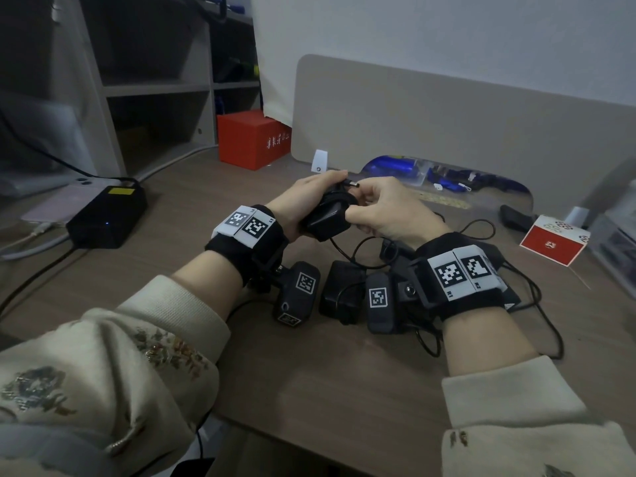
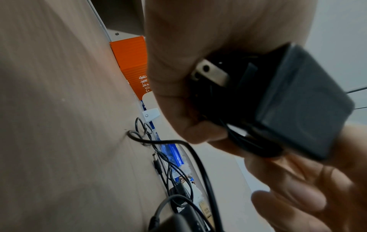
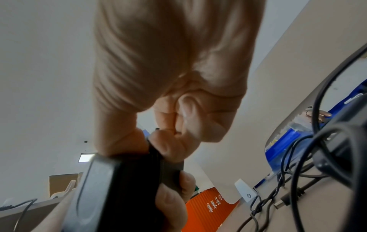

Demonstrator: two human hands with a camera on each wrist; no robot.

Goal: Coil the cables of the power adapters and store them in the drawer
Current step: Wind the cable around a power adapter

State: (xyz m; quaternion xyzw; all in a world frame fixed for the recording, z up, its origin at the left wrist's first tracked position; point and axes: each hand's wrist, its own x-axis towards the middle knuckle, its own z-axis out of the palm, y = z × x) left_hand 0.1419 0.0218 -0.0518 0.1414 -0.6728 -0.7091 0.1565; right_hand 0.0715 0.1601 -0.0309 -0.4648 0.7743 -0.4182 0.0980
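Note:
A black power adapter [image 1: 327,220] [image 2: 301,100] [image 3: 119,191] is held above the brown desk [image 1: 179,280]. My left hand [image 1: 309,194] grips its body, with cable turns wound around it and the metal prongs [image 2: 212,72] against my palm. My right hand [image 1: 375,208] pinches the cable end, and the barrel plug [image 1: 351,183] sticks out between thumb and forefinger. Another black adapter [image 1: 340,290] lies on the desk below my wrists amid loose black cables [image 1: 530,304]. No drawer is in view.
A large black power brick [image 1: 106,215] with a lit blue dot sits at the left. A red box [image 1: 253,137] stands by the beige divider panel [image 1: 447,115]. Blue packets [image 1: 395,166] lie under the panel. A red-and-white box [image 1: 554,241] is at the right.

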